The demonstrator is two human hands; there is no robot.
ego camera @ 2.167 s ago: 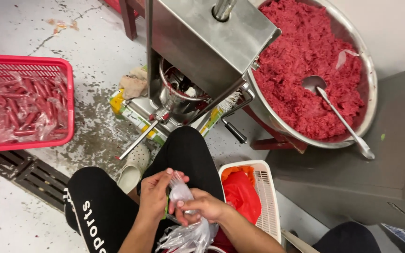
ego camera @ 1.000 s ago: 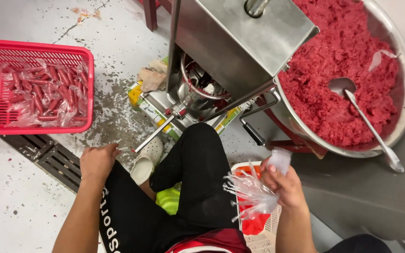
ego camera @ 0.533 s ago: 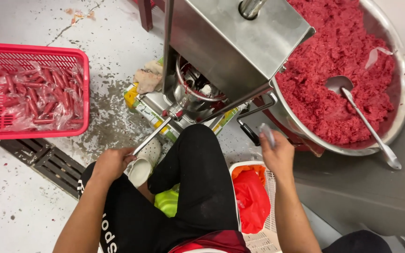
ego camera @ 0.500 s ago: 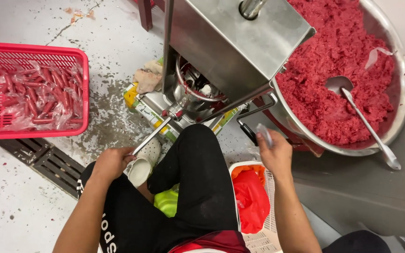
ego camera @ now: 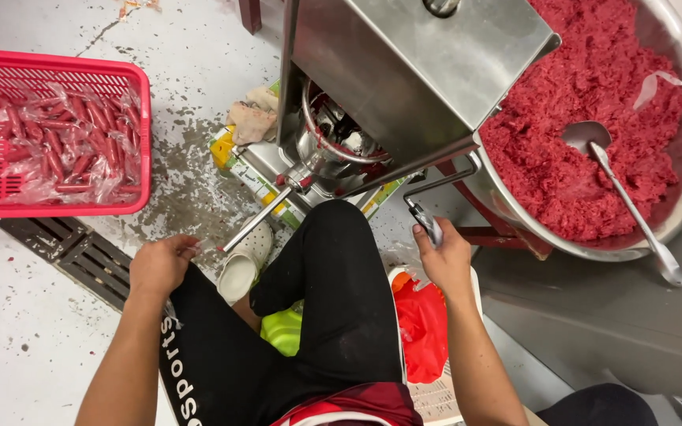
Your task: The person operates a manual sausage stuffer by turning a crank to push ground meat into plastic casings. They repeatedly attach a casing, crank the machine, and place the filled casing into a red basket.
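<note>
the right hand point(ego camera: 445, 256) is closed around the crank handle point(ego camera: 426, 223) of the steel sausage stuffer point(ego camera: 412, 71), fingers wrapped about the dark grip at the end of the bent metal arm. the handle's long axis runs up and away from the palm toward the machine body, so it lies straight ahead of this hand, and this hand is by far the nearer one. the left hand point(ego camera: 159, 264) is curled loosely at the tip of the thin filling tube point(ego camera: 254, 223), which slants down from the machine's outlet toward the left knee; whether it pinches anything there i cannot tell. a big steel basin of red minced meat point(ego camera: 586, 134) with a ladle point(ego camera: 621, 197) sits to the right, a red basket of bagged sausages point(ego camera: 53, 142) on the floor to the left.
</note>
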